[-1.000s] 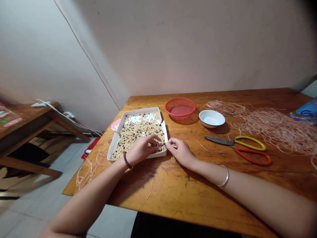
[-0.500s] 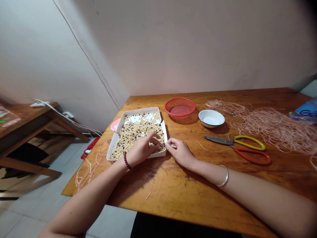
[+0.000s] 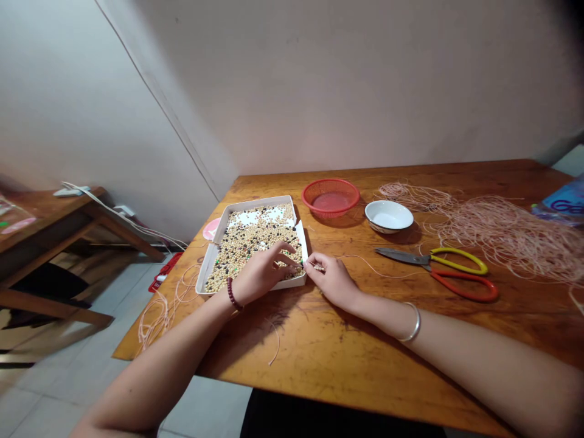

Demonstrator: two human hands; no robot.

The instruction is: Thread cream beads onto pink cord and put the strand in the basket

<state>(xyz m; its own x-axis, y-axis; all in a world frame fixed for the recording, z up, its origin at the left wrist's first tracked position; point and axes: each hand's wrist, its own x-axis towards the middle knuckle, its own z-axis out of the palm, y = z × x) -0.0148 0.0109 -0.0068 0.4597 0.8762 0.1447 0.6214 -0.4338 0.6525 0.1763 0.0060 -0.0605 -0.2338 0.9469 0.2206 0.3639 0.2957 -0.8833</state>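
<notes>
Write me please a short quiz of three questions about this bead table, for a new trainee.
1. True or false: the fingers of the left hand lie on the beads in the white tray.
2. What stands between the white tray and the white bowl? A scissors; B red basket; C cord pile.
3. Fill in: the right hand pinches a thin ____ at the tray's near right corner.
Key: 1 true; 2 B; 3 cord.
</notes>
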